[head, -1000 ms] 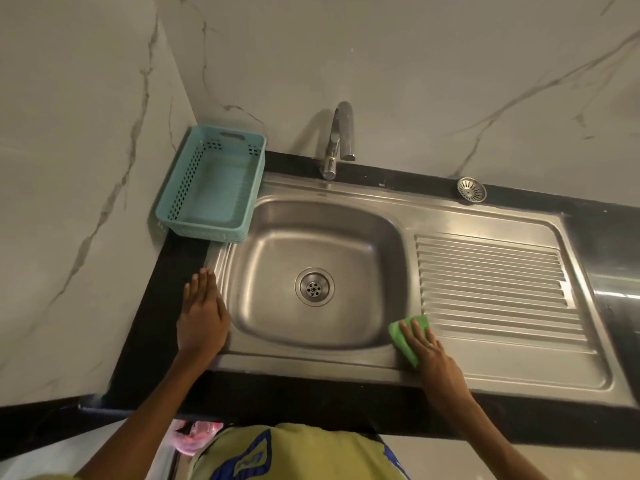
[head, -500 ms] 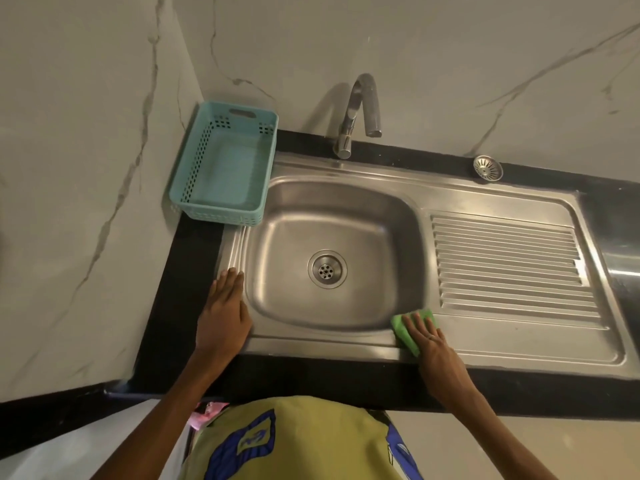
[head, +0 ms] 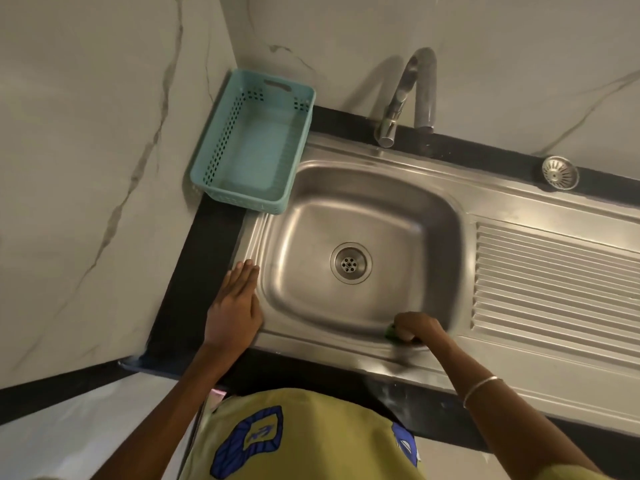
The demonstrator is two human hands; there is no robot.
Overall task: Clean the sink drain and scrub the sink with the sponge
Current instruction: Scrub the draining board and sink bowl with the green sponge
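The green sponge (head: 392,331) sits low on the near wall of the sink (head: 349,216), almost hidden under your right hand (head: 417,327), fingers curled tight around it. Press it flat and sweep along that wall toward the drain (head: 350,262). Only a sliver of green shows. Your left hand (head: 235,306) lies flat on the rim, fingers together — lean on it.

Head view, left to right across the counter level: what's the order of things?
Teal perforated plastic basket → flat left hand on the sink's left rim → round steel drain in the basin → right hand shut on the green sponge → ribbed steel drainboard.
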